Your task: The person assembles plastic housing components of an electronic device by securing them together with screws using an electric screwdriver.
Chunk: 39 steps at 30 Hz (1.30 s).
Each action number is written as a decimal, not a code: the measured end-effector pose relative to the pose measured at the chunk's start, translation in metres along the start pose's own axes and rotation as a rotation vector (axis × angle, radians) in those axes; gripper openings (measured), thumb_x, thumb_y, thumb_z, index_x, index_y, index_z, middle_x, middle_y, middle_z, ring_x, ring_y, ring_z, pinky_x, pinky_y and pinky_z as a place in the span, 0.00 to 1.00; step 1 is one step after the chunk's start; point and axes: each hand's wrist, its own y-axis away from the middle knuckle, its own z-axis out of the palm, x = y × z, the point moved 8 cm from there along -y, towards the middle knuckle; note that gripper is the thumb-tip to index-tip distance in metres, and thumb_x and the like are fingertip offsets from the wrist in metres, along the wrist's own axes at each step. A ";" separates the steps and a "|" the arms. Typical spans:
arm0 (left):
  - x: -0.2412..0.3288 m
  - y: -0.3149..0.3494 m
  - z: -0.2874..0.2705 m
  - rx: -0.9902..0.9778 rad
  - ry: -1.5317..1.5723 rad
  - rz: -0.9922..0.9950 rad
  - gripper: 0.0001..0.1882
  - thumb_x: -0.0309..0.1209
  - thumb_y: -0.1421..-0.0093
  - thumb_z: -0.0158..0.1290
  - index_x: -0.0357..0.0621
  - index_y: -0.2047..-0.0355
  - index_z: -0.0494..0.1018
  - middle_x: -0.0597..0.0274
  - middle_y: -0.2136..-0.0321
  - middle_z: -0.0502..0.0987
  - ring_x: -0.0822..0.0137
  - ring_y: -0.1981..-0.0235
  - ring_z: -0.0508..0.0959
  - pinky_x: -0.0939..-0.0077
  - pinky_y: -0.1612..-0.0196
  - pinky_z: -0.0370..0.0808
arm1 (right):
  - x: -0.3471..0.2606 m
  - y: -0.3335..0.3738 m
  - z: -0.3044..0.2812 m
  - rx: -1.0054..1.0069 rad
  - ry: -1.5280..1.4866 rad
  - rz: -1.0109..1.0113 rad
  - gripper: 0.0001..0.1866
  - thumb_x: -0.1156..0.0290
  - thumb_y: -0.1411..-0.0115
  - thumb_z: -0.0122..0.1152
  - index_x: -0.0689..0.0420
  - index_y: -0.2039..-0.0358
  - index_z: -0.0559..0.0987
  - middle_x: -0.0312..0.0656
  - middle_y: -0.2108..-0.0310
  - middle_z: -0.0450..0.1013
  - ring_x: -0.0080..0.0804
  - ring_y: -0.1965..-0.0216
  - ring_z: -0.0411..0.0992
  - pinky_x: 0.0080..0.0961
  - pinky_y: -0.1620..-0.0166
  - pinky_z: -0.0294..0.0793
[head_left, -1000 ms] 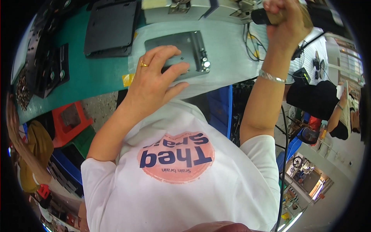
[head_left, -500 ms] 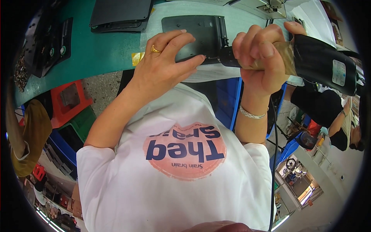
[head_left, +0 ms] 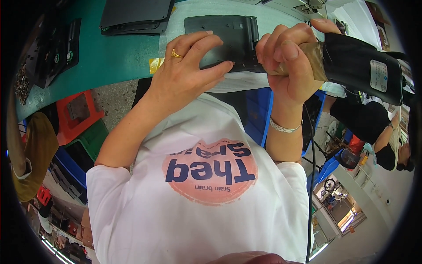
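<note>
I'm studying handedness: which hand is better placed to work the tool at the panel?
Probably the right hand: it grips the tool beside the panel, while the left hand, holding no tool, partly covers the panel.

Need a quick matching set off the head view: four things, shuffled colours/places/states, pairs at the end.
Column 1
1. handheld tool
2. left hand
3. plastic stool
4. tape piece

Column 2
A. red
B. over the flat black panel, wearing a gold-coloured ring
C. yellow, near the front edge of the green table
D. gripped in the right hand

Pairs: 1-D, 2-B, 3-A, 4-C
</note>
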 end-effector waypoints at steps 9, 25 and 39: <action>0.000 0.000 -0.002 0.008 0.013 0.002 0.21 0.32 0.56 0.71 0.61 0.58 0.83 0.62 0.45 0.72 0.55 0.41 0.71 0.58 0.42 0.68 | -0.002 -0.002 0.012 -0.072 0.208 -0.069 0.25 0.80 0.35 0.57 0.54 0.40 0.61 0.40 0.75 0.68 0.27 0.83 0.62 0.29 0.78 0.69; -0.008 -0.002 -0.002 -0.005 0.106 -0.021 0.20 0.32 0.52 0.69 0.55 0.57 0.81 0.61 0.46 0.72 0.55 0.42 0.71 0.60 0.41 0.67 | 0.010 -0.002 0.011 0.019 0.004 -0.077 0.19 0.79 0.35 0.59 0.55 0.46 0.65 0.40 0.79 0.67 0.25 0.85 0.60 0.25 0.81 0.65; -0.004 -0.002 -0.002 -0.006 0.107 -0.028 0.24 0.33 0.53 0.69 0.57 0.53 0.81 0.62 0.47 0.72 0.57 0.42 0.71 0.60 0.41 0.67 | 0.005 0.004 0.013 0.141 0.074 -0.033 0.22 0.87 0.45 0.66 0.68 0.51 0.70 0.40 0.74 0.73 0.21 0.77 0.69 0.16 0.75 0.67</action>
